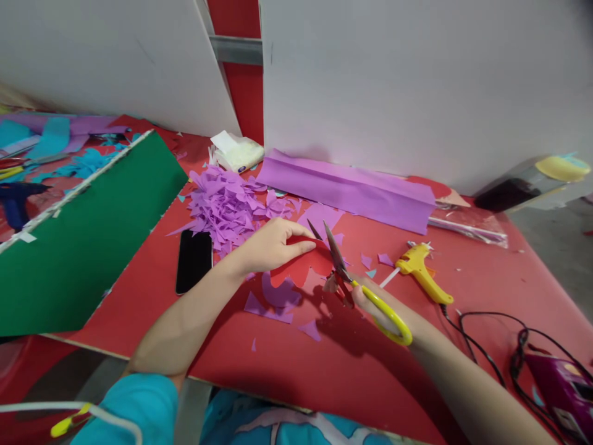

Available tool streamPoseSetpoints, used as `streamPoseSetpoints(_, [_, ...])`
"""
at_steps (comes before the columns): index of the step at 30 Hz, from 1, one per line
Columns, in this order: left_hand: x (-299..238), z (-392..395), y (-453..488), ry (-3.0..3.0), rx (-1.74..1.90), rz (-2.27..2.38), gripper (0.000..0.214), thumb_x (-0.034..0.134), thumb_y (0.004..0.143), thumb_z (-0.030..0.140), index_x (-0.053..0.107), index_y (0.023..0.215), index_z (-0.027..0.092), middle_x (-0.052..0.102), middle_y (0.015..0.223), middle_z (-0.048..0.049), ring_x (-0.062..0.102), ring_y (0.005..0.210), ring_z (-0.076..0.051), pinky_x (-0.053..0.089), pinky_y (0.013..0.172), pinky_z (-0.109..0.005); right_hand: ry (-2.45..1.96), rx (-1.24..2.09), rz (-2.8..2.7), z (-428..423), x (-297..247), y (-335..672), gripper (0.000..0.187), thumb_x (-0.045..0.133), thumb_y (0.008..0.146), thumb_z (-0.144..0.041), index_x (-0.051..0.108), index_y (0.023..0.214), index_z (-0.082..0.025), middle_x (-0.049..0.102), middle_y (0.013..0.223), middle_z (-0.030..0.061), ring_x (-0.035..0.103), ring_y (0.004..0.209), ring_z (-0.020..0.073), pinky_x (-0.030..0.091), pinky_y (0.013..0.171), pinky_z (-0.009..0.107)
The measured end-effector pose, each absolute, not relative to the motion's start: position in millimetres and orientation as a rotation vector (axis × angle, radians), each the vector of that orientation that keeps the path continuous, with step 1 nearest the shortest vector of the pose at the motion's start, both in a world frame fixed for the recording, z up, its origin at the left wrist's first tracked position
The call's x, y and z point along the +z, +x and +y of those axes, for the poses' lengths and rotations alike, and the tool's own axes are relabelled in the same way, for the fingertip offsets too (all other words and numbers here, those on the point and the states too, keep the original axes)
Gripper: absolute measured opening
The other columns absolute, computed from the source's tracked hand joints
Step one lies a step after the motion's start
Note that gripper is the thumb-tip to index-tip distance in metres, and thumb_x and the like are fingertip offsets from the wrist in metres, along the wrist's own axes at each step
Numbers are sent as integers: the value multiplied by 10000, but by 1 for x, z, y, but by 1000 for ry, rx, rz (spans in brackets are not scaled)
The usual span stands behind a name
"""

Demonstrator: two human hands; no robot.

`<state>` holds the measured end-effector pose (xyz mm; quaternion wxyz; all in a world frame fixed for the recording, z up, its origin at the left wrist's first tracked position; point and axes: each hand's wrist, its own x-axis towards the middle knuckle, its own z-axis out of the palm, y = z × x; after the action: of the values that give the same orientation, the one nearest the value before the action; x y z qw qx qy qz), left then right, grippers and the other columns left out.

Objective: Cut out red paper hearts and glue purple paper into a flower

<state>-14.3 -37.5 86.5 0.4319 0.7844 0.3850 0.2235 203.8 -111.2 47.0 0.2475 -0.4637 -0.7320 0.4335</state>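
My left hand [274,246] pinches a piece of red paper [296,267] with a curved, wavy lower edge, held just above the red tabletop. In my right hand [364,300] is a pair of scissors [337,254] with yellow handles. Their blades are parted and point away from me, close to the paper's right end; whether they touch it I cannot tell. My right fingers are partly hidden behind the handles. Purple paper scraps [280,293] lie under and around my hands. Beyond my left hand rises a heap of cut purple paper petals [222,207].
A black phone [194,261] lies beside my left forearm. Left of it leans a green board [102,228]. Farther back are a tissue pack [237,152] and a purple paper sheet [347,188]. On the right, a yellow glue gun [424,272] trails a black cord.
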Motion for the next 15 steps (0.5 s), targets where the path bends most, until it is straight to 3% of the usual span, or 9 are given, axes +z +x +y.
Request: streamPoseSetpoints(15, [84,-39,-11,1911,606,979,209,523,807,260,676,892,148,706,839,-26,638,767,-150,482,698,-235,-1248,1115,-2116,-114,47,207,609,184,870,-585,596,1076,-186,630,826,68,584,734,197,485,665,291])
